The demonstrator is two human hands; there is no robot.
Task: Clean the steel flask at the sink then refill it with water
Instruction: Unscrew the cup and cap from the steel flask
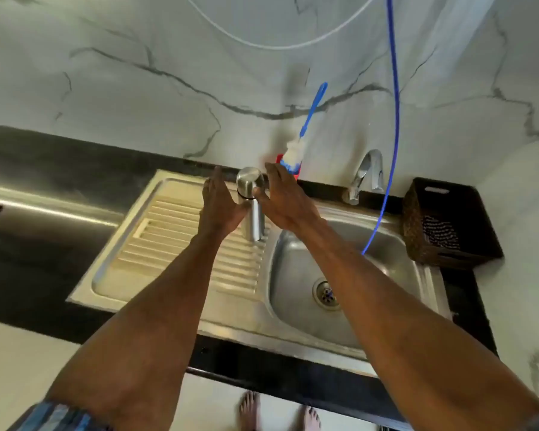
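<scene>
Flask: steel flask (252, 206) stands upright with its cap on, on the ribbed draining board (181, 244) of the sink, at the board's far right edge, just beside the basin (296, 275).
Left hand: left hand (220, 206) flat and open, fingers straight, palm facing the flask's left side; touching or just off it, cannot tell which.
Right hand: right hand (282, 203) also open, fingers extended, palm toward the flask's right side near the cap; holds nothing.
Basin: right half of the sink, drain (325, 295) at its bottom.
Tap: tap (363, 177) at the far right rim.
Hose: blue hose (394, 119) hangs down the wall, its end over the basin.
Brush: bottle brush (296, 150), blue handle, leans on the marble wall behind the flask.
Basket: dark woven basket (448, 225) on the counter, right of the sink.
</scene>
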